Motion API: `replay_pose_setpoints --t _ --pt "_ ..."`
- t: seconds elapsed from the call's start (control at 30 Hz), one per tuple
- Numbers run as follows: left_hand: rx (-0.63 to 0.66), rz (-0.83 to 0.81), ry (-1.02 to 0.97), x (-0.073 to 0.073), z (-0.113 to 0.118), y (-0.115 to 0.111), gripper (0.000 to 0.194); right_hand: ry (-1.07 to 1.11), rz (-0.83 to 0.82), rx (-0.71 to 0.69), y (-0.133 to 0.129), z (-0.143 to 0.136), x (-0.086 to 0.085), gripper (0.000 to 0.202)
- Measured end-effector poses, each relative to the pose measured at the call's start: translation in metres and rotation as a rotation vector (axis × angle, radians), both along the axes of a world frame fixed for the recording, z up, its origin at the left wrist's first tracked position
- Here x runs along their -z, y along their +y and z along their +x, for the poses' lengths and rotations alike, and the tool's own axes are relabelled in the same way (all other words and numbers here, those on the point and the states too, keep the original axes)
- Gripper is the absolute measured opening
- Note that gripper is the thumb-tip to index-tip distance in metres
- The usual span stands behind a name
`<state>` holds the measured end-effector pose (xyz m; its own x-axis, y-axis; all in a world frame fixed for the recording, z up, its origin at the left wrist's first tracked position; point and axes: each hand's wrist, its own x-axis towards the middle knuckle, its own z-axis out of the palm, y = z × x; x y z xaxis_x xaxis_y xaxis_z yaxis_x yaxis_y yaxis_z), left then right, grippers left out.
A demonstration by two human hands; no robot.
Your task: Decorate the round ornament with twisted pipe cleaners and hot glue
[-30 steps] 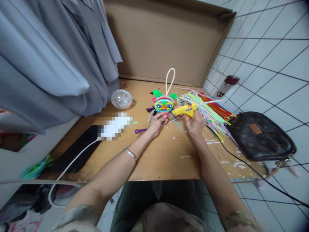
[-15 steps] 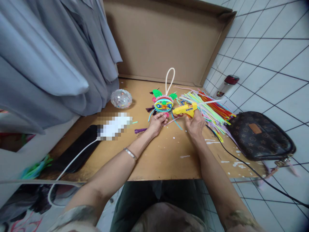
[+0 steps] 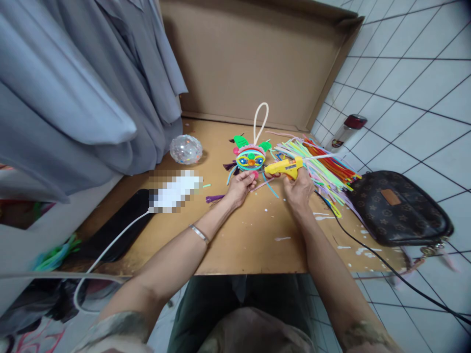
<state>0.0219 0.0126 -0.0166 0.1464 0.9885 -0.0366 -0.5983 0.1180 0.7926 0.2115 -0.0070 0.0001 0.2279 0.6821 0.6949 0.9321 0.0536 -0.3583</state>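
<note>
My left hand pinches a small pink disc between thumb and fingers. A yellow glue gun is gripped in my right hand, its nozzle pointing left at the disc; whether tip and disc touch, I cannot tell. A clear glue stick juts from the gun's back. Just beyond my left hand lies a colourful animal-head ornament with green ears, blue eyes and an orange nose. A cream loop rises from its top.
Many coloured pipe cleaners lie at the right, beside a brown patterned bag and a red-lidded bottle. At the left are a clear ball, a black case and a white cable. A cardboard panel stands behind.
The glue gun's nozzle has come slightly closer to the pink disc. Both hands keep their grips, and the whole view has shifted a little.
</note>
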Motion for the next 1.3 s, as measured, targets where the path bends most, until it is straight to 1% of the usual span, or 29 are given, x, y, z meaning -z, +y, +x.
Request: replay_pose_setpoints --t 0.17,0.33,0.47,0.67,0.8,1.07,1.13,1.3 --pt "0.013 0.001 0.005 0.0006 0.0007 0.0002 0.025 -0.003 -0.027 -0.023 -0.0004 0.0014 0.0003 0.032" --pt "0.002 -0.006 0.009 0.0016 -0.0003 0.0007 0.024 -0.025 0.008 -0.011 -0.0017 0.0008 -0.0005 0.031" --pt "0.006 -0.011 0.000 0.0013 -0.0001 0.0003 0.026 0.004 -0.009 0.016 -0.0017 -0.0014 -0.0017 0.028" --pt "0.006 -0.014 -0.011 0.0024 0.0006 0.0006 0.027 -0.020 0.004 -0.010 -0.0017 -0.0008 -0.0028 0.028" --pt "0.014 -0.008 -0.006 0.0036 0.0002 0.0009 0.028 -0.035 -0.009 0.007 -0.0020 0.0004 -0.0038 0.030" --pt "0.021 -0.006 -0.019 0.0026 0.0007 -0.0011 0.034 -0.005 -0.006 -0.004 -0.0009 -0.0008 -0.0028 0.030" --pt "0.016 -0.011 -0.019 0.0025 0.0007 -0.0013 0.035 0.023 -0.026 0.016 -0.0014 -0.0014 -0.0037 0.029" --pt "0.027 -0.021 -0.027 0.0004 0.0011 -0.0021 0.030 0.162 -0.085 0.142 0.0007 0.0040 -0.0073 0.032"
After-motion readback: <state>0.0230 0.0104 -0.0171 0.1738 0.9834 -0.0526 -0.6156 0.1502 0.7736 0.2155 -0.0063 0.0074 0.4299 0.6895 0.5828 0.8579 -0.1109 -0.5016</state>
